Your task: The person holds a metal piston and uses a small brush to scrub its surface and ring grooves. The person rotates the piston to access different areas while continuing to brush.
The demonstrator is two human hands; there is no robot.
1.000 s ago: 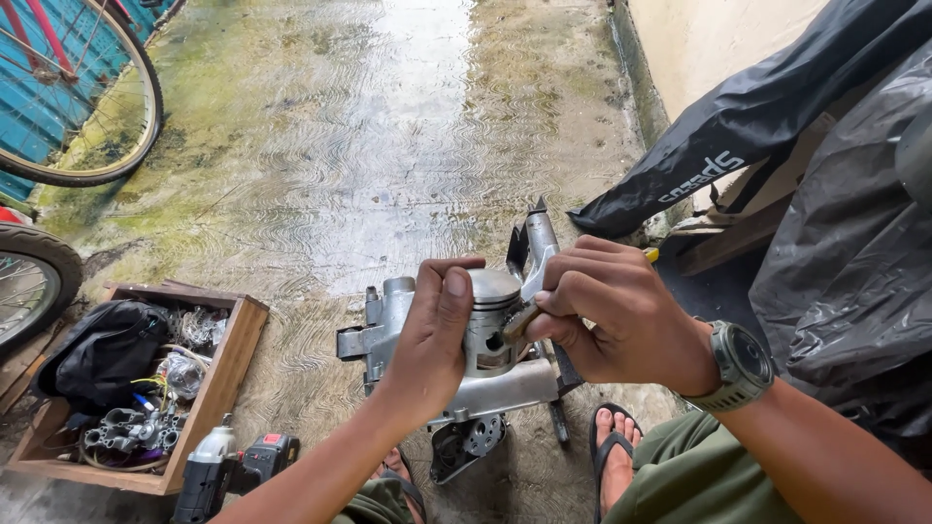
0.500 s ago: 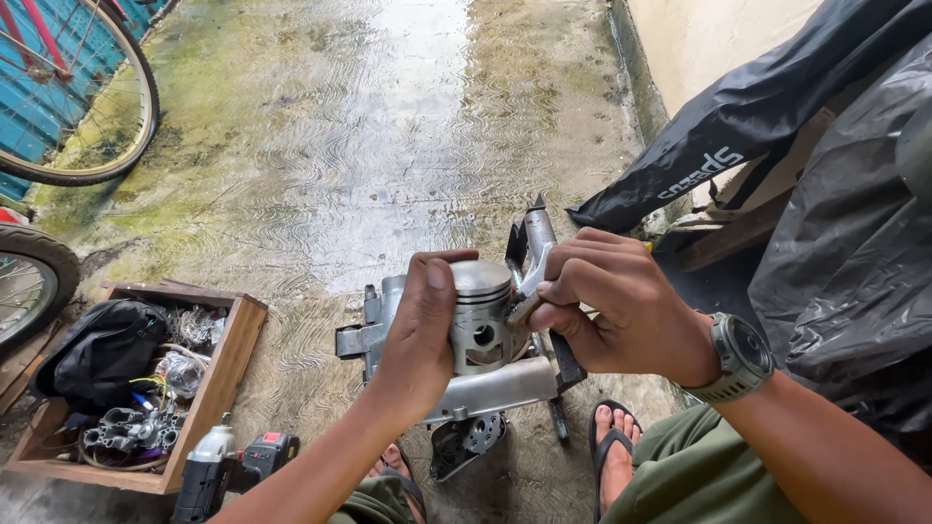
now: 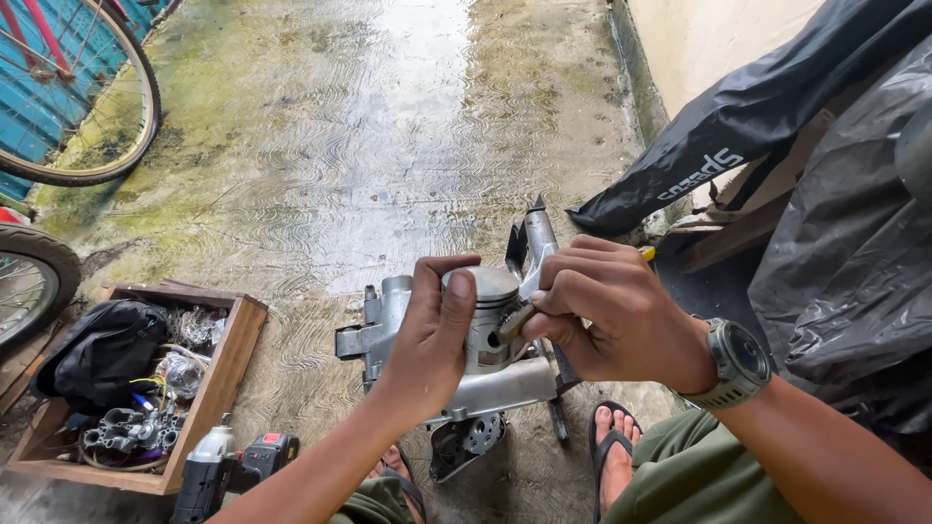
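The left hand (image 3: 427, 340) wraps its fingers (image 3: 456, 296) closed around a grey metal piston (image 3: 482, 315), thumb on the near side, holding it upright above the engine crankcase (image 3: 456, 383) that stands on the wet concrete floor (image 3: 369, 146). The right hand (image 3: 607, 320) is curled shut on a slim tool with a yellow handle (image 3: 646, 253), whose tip (image 3: 513, 323) presses at the pin hole in the piston's side, just beyond its knuckles. Judging from this, the piston already sits in place over the crankcase and the work at the pin hole is underway but not finished; whether a clip or the pin itself is being dealt with is too small to tell. Compared with the view half a second ago, the left thumb has shifted up across the piston's skirt, covering the pin boss that then showed plainly, and the right hand has closed in so that the tool now meets the piston's side; the crankcase has not moved. To the far left of the left fingers lies a wooden box (image 3: 228, 374) holding a black bag (image 3: 97, 354) and small metal parts (image 3: 126, 432), with a cordless drill (image 3: 209, 466) beside it. A sandalled foot (image 3: 614, 451) rests below the right hand, a watch (image 3: 738, 364) sits on that wrist, and black plastic sheeting (image 3: 845, 262) hangs to its right. Bicycle wheels (image 3: 87, 107) stand far off.
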